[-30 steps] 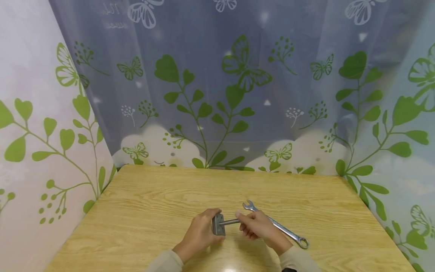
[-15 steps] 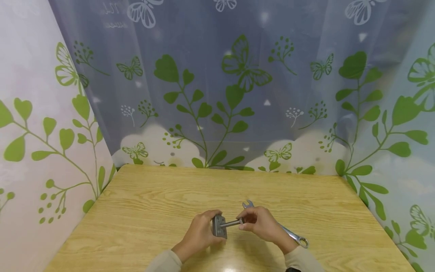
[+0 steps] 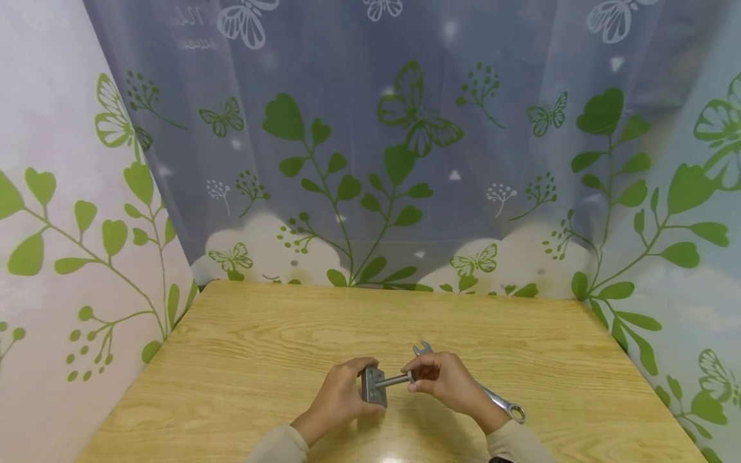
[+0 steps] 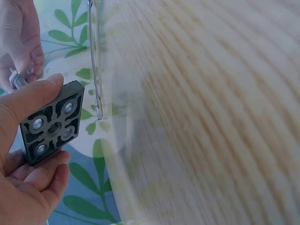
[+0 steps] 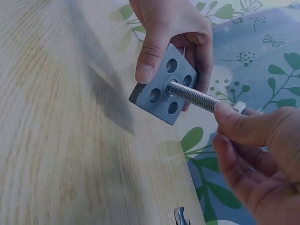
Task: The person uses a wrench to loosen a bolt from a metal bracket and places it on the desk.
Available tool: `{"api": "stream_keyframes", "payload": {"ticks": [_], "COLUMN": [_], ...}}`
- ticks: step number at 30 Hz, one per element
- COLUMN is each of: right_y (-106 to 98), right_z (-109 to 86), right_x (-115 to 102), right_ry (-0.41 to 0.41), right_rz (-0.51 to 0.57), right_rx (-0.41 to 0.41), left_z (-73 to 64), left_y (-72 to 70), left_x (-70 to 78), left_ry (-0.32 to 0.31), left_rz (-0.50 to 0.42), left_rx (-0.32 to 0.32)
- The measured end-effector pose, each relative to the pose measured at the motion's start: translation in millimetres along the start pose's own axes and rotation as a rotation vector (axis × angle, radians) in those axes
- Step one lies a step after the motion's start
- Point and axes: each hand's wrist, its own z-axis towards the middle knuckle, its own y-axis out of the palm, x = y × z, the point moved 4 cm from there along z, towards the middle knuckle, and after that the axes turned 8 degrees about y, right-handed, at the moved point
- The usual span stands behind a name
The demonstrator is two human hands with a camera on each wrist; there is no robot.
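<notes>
My left hand (image 3: 332, 397) grips a square grey plate (image 3: 373, 387) by its edges, thumb on one side and fingers on the opposite one. Four-cornered and flat, the plate has several round holes on the face seen in the right wrist view and a ribbed back with a threaded centre hole in the left wrist view. A threaded bolt (image 5: 194, 97) stands out from the middle of its holed face. At the bolt's far end, my right hand (image 3: 454, 384) pinches the hex head (image 5: 239, 107) between thumb and fingers. Both hands are above the table.
Behind and partly beneath the right hand, a combination wrench (image 3: 502, 404) lies slantwise on the wooden table (image 3: 278, 328). Patterned curtains (image 3: 370, 193) with leaves and butterflies enclose the table's back and sides.
My right hand has shifted its fingers to the bolt's head, which now shows between them, and covers more of the wrench. The left hand and plate have barely moved.
</notes>
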Motion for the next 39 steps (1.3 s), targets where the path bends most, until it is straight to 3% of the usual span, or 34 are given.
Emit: {"api": "stream_keyframes", "payload": {"ticks": [3, 7, 13, 20, 25, 29, 33, 39], "right_y": [3, 10, 20, 20, 16, 11, 9, 7], "right_z": [0.3, 0.1, -0.3, 2.3, 1.4, -0.6, -1.2, 0.0], "right_x": [6, 12, 17, 17, 13, 7, 3, 3], "right_ry": [0.063, 0.195, 0.379, 0.431, 0.421, 0.356, 0.252, 0.1], "right_rz": [0.018, 0.124, 0.323, 0.298, 0.253, 0.154, 0.04, -0.138], "right_rx": [-0.058, -0.123, -0.085, -0.059, -0.089, -0.078, -0.028, 0.097], "left_z": [-0.4, 0.4, 0.2, 1.8, 1.6, 1.8, 1.4, -0.3], "left_y": [-0.4, 0.0, 0.6, 0.7, 1.0, 1.5, 2.2, 3.5], "left_x": [-0.4, -0.8, 0.3, 0.1, 0.6, 3.1, 4.6, -0.1], "left_ry": [-0.005, -0.011, -0.007, 0.014, 0.011, 0.032, 0.042, -0.011], "left_rz": [0.014, 0.039, 0.061, 0.106, 0.104, 0.099, 0.095, 0.034], "left_rx": [0.004, 0.007, -0.016, -0.014, -0.037, -0.057, -0.058, -0.039]}}
